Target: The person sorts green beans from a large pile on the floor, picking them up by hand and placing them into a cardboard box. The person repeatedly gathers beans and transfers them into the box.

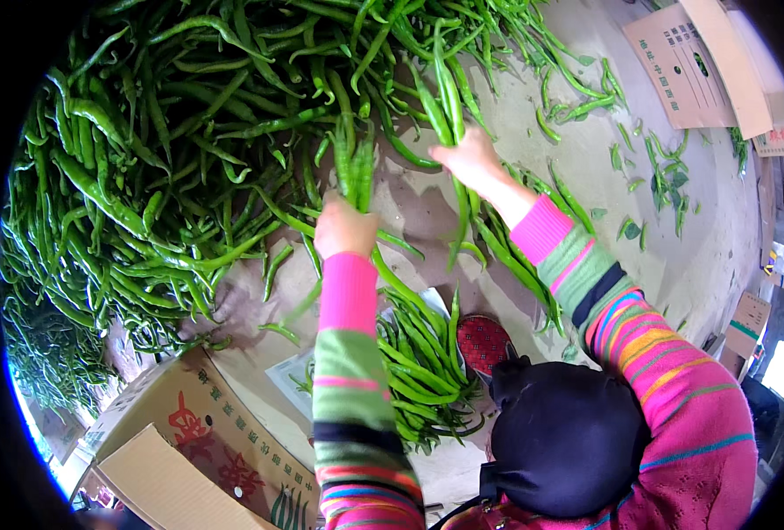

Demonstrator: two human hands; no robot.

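Note:
My left hand (pixel 345 226) grips a small bunch of long green chili peppers (pixel 354 169), slightly blurred, with their tips pointing away from me. To its right, my right hand (pixel 473 159) is closed around several more long green peppers (pixel 446 99), which stick out above and below the fist. Both hands are over the floor at the near edge of a large heap of green chili peppers (pixel 167 132). Below them, between my forearms, a laid-together pile of peppers (pixel 422 377) rests partly on a pale sheet. Another row of peppers (pixel 514 258) lies under my right forearm.
An open cardboard box (pixel 233 430) with printed writing stands at lower left. Another printed carton (pixel 683 66) is at upper right. Loose peppers and leaves (pixel 670 179) are scattered on the concrete floor (pixel 710 238). A red patterned shoe (pixel 483 344) and my dark-clothed knee (pixel 564 437) are close by.

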